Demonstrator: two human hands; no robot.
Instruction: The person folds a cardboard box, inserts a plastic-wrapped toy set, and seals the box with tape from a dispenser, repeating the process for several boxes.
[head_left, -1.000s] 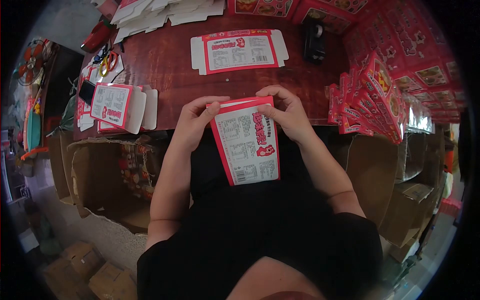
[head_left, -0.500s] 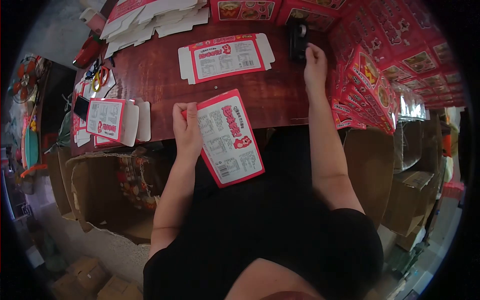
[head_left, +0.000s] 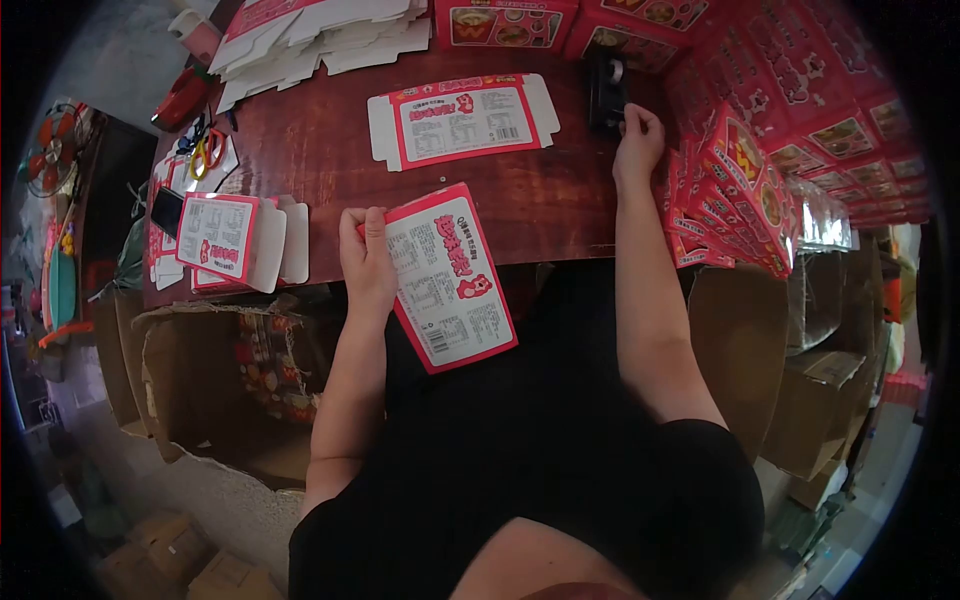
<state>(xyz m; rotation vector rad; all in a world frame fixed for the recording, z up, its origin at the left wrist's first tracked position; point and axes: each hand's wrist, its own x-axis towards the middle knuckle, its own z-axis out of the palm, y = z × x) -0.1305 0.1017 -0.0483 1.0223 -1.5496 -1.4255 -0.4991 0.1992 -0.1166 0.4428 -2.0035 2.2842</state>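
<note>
My left hand grips the upper left edge of a red and white printed cardboard box, thumb on its face. The box tilts above my lap at the table's front edge. My right hand is at the right of the table, fingertips pinched together, just beside a black tape dispenser. Whether a strip of tape is between those fingers is too small to see. Beyond the held box, a flattened printed carton lies on the table with its white end flaps spread.
White-edged flat cartons are piled at the back left. Scissors, a phone and a partly folded box lie at the left. Red packed boxes stack up at the right. An open brown carton stands below the table.
My right hand has drawn slightly back from the tape dispenser, its fingers more curled. The left hand still holds the box; the whole view has shifted a little.
</note>
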